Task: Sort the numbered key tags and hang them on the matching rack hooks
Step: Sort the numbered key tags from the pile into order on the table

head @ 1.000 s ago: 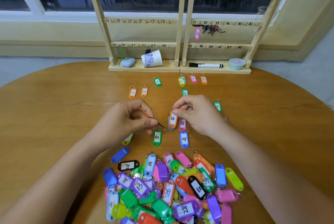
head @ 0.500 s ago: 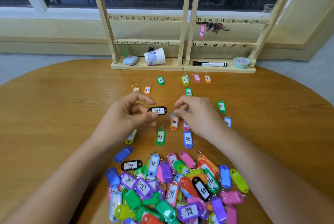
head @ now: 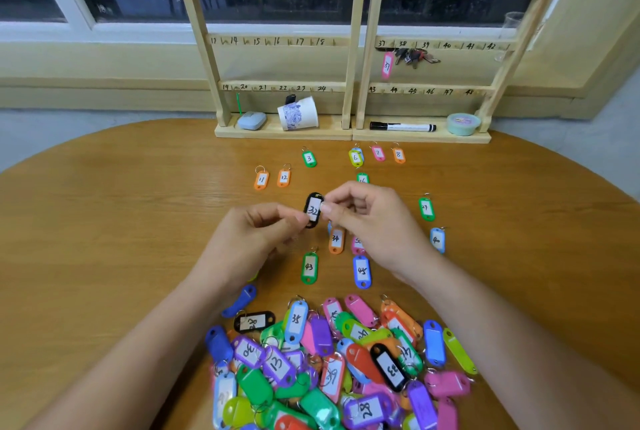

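Held tag: black tag [head: 313, 209] marked 32, upright, above the desk [head: 104, 221], over the laid-out rows.
Hands: left hand [head: 249, 239] pinches its lower left edge and right hand [head: 370, 221] its upper right edge; the other fingers are curled.
Done: one pink tag [head: 387, 65] hangs on the rack [head: 349, 48] under 37; about a dozen tags are laid out roughly by number.
Left: mixed pile [head: 332, 360] unsorted, nearly all hooks bare. Judged early stage.
In the way: bunch of keys [head: 415, 56] hanging around hooks 38–39; tipped paper cup [head: 298, 114] and marker [head: 401, 126] on the rack base under the bottom row.
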`<state>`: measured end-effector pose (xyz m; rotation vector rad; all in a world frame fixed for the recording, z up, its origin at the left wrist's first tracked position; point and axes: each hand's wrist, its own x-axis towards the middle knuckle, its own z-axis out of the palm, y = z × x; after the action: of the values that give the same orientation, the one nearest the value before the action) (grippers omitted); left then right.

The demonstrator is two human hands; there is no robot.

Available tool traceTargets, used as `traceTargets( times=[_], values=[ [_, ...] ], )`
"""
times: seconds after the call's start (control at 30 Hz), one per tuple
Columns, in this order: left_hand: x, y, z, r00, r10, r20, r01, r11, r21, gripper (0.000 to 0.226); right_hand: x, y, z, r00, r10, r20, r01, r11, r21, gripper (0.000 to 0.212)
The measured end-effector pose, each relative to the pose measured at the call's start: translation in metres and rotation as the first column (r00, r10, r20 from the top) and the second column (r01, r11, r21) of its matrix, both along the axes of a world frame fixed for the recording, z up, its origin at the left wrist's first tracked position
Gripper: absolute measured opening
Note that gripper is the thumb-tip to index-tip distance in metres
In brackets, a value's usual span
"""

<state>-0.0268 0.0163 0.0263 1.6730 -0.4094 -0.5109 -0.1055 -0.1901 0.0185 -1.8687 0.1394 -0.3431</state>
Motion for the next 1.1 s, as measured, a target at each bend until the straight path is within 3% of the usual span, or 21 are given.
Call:
traceTargets(
  times=[0.2, 0.3, 0.43, 0.67, 0.97, 1.1],
  values=[
    [-0.001, -0.001, -0.001, 0.992, -0.065, 0.109, 0.057, 0.995, 0.076, 0.013, -0.003, 0.005, 0.006, 0.999, 0.024, -0.038, -0.018, 0.988, 0.156, 0.010],
    [0.007, 0.004, -0.001, 0.978, -0.057, 0.202, 0.038, 0.994, 0.099, 0.011, 0.003, 0.005, 0.008, 0.998, -0.037, -0.041, 0.041, 0.993, 0.110, 0.013],
    [0.019, 0.008, -0.001, 0.991, 0.014, 0.132, -0.015, 1.000, 0.008, 0.009, 0.010, 0.010, 0.012, 0.995, -0.012, -0.096, 0.014, 1.000, 0.020, 0.019],
    [0.029, 0.012, -0.005, 0.988, -0.003, 0.152, -0.010, 0.996, 0.086, 0.002, 0.007, 0.016, 0.007, 0.992, -0.011, -0.125, 0.004, 0.999, -0.050, 0.020],
    [0.053, 0.017, -0.016, 0.922, -0.044, 0.385, -0.129, 0.902, 0.411, 0.007, -0.012, -0.008, 0.010, 0.991, 0.027, -0.131, -0.047, 0.988, -0.148, 0.008],
    [0.056, 0.015, -0.019, 0.899, -0.072, 0.431, -0.147, 0.879, 0.454, 0.009, -0.027, -0.021, 0.012, 0.993, 0.020, -0.119, -0.039, 0.987, -0.153, 0.008]
  ],
)
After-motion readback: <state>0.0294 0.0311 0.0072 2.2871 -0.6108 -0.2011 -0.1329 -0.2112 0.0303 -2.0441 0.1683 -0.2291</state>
